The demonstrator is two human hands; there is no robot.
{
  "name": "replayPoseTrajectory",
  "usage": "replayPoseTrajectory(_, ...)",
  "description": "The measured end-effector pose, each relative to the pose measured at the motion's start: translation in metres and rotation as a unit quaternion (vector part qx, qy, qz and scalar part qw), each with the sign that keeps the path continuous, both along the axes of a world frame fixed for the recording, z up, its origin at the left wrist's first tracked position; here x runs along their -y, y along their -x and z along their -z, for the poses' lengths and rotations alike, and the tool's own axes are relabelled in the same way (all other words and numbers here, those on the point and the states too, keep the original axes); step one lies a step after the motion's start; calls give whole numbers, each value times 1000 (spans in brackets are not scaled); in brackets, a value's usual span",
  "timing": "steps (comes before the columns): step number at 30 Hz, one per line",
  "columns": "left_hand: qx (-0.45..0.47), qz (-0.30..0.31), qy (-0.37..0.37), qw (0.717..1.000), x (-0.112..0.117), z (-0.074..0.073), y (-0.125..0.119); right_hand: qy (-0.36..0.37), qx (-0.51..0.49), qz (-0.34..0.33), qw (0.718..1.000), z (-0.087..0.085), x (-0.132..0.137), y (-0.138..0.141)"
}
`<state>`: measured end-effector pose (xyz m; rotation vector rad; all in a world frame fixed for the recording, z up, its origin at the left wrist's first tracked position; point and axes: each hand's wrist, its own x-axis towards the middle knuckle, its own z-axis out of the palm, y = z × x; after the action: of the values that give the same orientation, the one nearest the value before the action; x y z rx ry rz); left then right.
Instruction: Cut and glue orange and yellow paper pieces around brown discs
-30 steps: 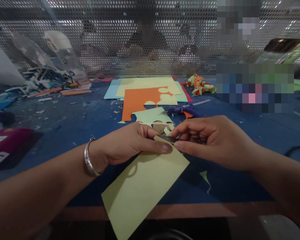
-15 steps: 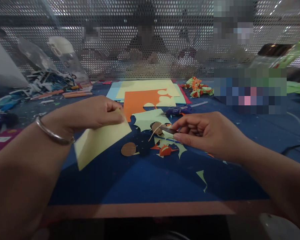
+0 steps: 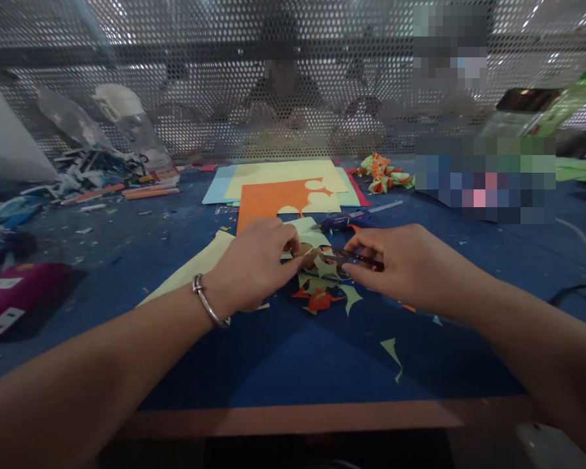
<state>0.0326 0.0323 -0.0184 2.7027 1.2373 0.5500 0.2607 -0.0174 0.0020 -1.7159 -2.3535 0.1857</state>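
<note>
My left hand (image 3: 264,264), a metal bangle on its wrist, is closed in a pinch on the end of a narrow pale paper strip (image 3: 311,252). In my right hand (image 3: 390,260) are dark tweezers (image 3: 364,258), their tips close to the strip; whether they grip it I cannot tell. Behind the strip a brown cardboard disc (image 3: 308,260) partly shows. Green paper scraps (image 3: 352,296) and orange scraps (image 3: 319,299) lie just below the hands. A pale yellow sheet (image 3: 188,268) rests on the table, partly covered by my left hand.
Farther back lie an orange sheet with cut-outs (image 3: 258,198), stacked coloured paper (image 3: 286,172) and a dark blue glue gun (image 3: 339,222). Crumpled paper (image 3: 381,174) is behind it. A bottle (image 3: 144,133) stands left, a magenta case (image 3: 24,299) nearer. A perforated metal screen (image 3: 215,85) closes the back.
My left hand has let go of the yellow sheet, which now lies on the table, and moved right to the paper strip. The cardboard disc at left is now mostly hidden.
</note>
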Motion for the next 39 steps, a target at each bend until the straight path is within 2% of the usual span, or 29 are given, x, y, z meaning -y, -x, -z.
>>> replayPoseTrajectory(5, 11, -11, 66, 998, -4, -1, 1, 12, 100, 35, 994, -2, -3, 1)
replayPoseTrajectory(10, 10, -10, 126, 992, -2, -5, 1, 17, 139, 49, 989, -2, -4, 1)
replayPoseTrajectory(16, 4, -10, 120, 993, 1, -6, 0, 18, 148, 57, 987, -3, -3, 1)
replayPoseTrajectory(18, 30, -29, 128, 991, 3, -10, 0, 16, 155, 59, 986, -3, -3, 1)
replayPoseTrajectory(21, 126, -48, 159, 978, 7, -16, 0, 12, 166, 57, 984, -3, -3, 1)
replayPoseTrajectory(23, 219, -44, 220, 949, 10, -18, 0, 11, 171, 54, 984, -4, -3, 1)
replayPoseTrajectory(24, 270, -40, 263, 925, 11, -18, 0, 10, 174, 52, 983, -4, -3, 1)
replayPoseTrajectory(27, 411, -45, 387, 824, 15, -14, -2, 3, 182, 48, 982, -4, -3, -1)
replayPoseTrajectory(30, 490, -68, 456, 740, 18, -11, -3, -37, 178, 33, 983, -2, -1, -4)
replayPoseTrajectory(34, 534, -77, 505, 674, 24, -12, -5, -174, 83, -46, 980, 1, 5, -2)
replayPoseTrajectory(36, 553, -84, 515, 649, 26, -12, -6, -240, 37, -107, 964, 2, 10, 1)
replayPoseTrajectory(39, 559, -106, 530, 628, 30, -12, -8, -295, 36, -199, 934, 4, 16, 6)
